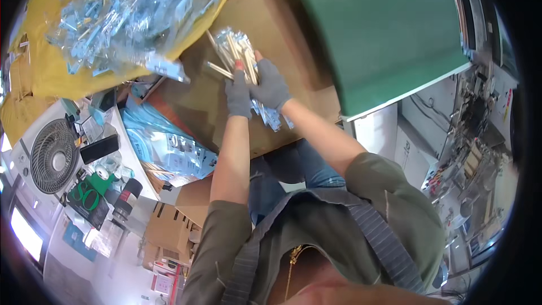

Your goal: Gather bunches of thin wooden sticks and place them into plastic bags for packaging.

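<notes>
Above a brown cardboard surface (212, 93), my two hands in grey fingerless gloves are close together. A bundle of pale wooden sticks in clear and blue wrappers, which look like disposable chopsticks (244, 51), sticks up between them. My left hand (238, 95) is closed on the bundle's near-left side, one stick jutting out leftward. My right hand (272, 86) wraps round the bundle's right side. Blue wrapper ends (268, 116) hang out below the hands. Part of the bundle is hidden by my gloves.
At the upper left, a yellow sack (42, 68) bears a big heap of blue-wrapped sticks (135, 14). A green-topped surface (389, 34) stands at the right. Blue plastic packs (164, 147) lie left of my left forearm. Beyond them are a fan (55, 157) and a phone (100, 149).
</notes>
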A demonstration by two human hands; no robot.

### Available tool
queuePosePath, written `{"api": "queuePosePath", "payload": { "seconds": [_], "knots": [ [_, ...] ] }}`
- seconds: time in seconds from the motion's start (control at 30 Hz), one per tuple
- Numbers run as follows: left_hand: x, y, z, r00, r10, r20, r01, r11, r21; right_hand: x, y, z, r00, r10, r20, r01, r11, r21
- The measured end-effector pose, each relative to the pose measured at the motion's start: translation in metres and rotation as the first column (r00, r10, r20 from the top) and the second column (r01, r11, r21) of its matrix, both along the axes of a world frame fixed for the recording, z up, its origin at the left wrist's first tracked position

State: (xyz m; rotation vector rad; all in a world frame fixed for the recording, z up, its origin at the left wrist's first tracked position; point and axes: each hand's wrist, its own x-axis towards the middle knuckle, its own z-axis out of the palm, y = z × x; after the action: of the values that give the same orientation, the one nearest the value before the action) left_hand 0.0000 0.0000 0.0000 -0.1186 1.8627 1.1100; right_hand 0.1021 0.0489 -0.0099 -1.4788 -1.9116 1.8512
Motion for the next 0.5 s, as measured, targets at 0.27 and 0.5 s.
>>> {"api": "queuePosePath", "payload": {
  "seconds": [0.27,0.5],
  "knots": [
    [-0.020,0.015,-0.067,0.987,-0.103,-0.121,0.137,0.937,0.320,-0.004,0.062,-0.049,0.898,-0.143,-0.415,0.065,0.978,-0.197],
    [-0.034,-0.037,-0.073,0.910,-0.102,0.402,-0.171,0.791,0.587,-0.029,0.036,-0.063,0.839,-0.146,-0.524,-0.070,0.926,-0.371]
  ]
}}
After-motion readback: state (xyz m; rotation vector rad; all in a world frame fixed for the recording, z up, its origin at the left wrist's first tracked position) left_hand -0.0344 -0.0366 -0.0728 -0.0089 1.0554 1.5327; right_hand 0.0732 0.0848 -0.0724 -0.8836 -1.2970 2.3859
